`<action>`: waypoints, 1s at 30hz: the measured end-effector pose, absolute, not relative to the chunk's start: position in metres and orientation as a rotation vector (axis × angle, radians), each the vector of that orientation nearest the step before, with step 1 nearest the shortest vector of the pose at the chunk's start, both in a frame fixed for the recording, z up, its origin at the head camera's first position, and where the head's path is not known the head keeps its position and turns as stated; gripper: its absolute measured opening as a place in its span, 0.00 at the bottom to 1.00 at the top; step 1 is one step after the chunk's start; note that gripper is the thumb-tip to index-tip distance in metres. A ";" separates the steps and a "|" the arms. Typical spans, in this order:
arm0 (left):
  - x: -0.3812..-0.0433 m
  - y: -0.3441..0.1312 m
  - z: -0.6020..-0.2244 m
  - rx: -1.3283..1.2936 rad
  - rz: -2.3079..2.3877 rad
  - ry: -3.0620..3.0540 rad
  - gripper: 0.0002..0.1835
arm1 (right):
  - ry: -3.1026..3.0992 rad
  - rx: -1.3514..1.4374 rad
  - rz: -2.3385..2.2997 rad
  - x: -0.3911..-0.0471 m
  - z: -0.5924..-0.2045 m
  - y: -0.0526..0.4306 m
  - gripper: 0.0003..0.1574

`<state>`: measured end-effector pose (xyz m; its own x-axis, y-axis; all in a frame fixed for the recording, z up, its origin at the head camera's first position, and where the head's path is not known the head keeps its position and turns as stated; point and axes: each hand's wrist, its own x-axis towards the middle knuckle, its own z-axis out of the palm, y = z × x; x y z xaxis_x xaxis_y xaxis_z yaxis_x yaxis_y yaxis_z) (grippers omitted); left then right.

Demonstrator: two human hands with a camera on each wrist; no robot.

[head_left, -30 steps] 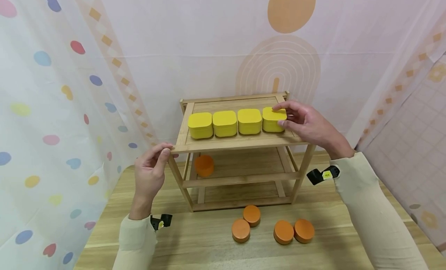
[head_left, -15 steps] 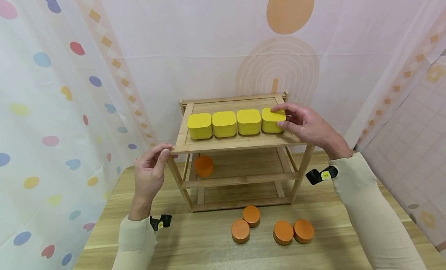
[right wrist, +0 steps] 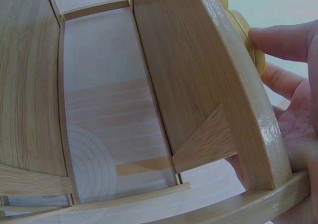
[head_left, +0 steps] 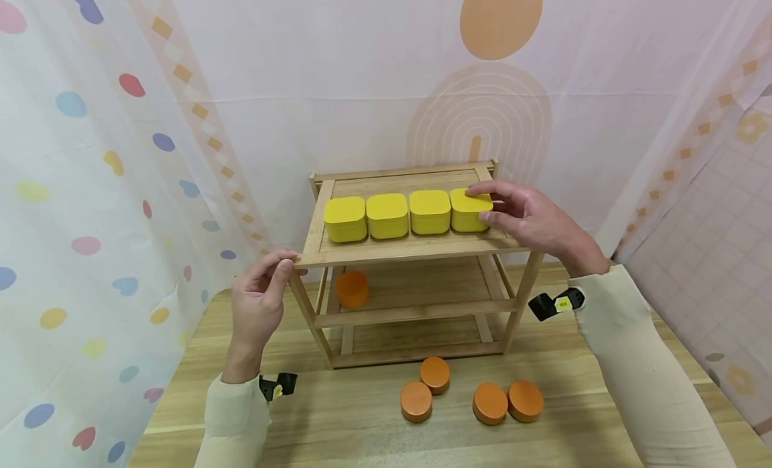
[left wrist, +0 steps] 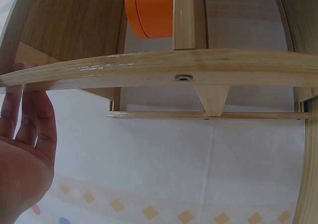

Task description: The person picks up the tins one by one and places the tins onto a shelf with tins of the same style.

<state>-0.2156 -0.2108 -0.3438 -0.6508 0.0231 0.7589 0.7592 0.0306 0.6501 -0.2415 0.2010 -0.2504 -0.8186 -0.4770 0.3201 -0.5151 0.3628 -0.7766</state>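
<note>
Several yellow square boxes with rounded corners stand in a row on the top board of a wooden shelf rack (head_left: 416, 252). My right hand (head_left: 531, 216) holds the rightmost yellow box (head_left: 467, 220), thumb at its front right and a finger on its lid. In the right wrist view the thumb and fingers touch that yellow box (right wrist: 246, 40) beyond the rack's edge. At the rack's front left corner, my left hand (head_left: 261, 294) grips the top frame. The left wrist view has the fingers (left wrist: 44, 119) on the wooden edge.
An orange round box (head_left: 352, 289) stands on the middle shelf, at the left. Several orange round boxes, one pair around (head_left: 417, 401) and another farther right, lie on the wooden table (head_left: 338, 428) before the rack. Patterned curtains (head_left: 289, 86) hang behind and beside it.
The right hand and the rightmost yellow box have shifted very slightly left and nearer. The left hand keeps its grip on the rack's corner.
</note>
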 end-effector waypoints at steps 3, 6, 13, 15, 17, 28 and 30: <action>-0.215 -0.210 -0.343 -0.792 -1.672 -1.751 0.08 | -2.552 0.949 1.471 -0.241 -0.251 0.201 0.24; -0.214 -0.211 -0.343 -0.789 -1.674 -1.749 0.08 | -2.542 0.971 1.463 -0.241 -0.250 0.201 0.24; -0.213 -0.213 -0.341 -0.777 -1.679 -1.744 0.08 | -2.548 0.990 1.427 -0.244 -0.249 0.199 0.25; -0.213 -0.213 -0.342 -0.776 -1.680 -1.743 0.08 | -2.554 0.986 1.422 -0.244 -0.249 0.199 0.25; -0.213 -0.213 -0.342 -0.768 -1.671 -1.748 0.08 | -2.557 0.979 1.433 -0.244 -0.249 0.198 0.26; -0.211 -0.210 -0.345 -0.734 -1.681 -1.761 0.08 | -2.518 0.910 1.434 -0.243 -0.252 0.199 0.32; -0.211 -0.209 -0.345 -0.717 -1.683 -1.771 0.07 | -2.479 0.894 1.438 -0.240 -0.252 0.200 0.32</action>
<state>-0.2106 -0.2091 -0.3454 -0.6828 -0.0127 0.7305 0.7289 0.0567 0.6823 -0.2401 0.1998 -0.2523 -0.8136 -0.4228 0.3991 -0.5564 0.3669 -0.7455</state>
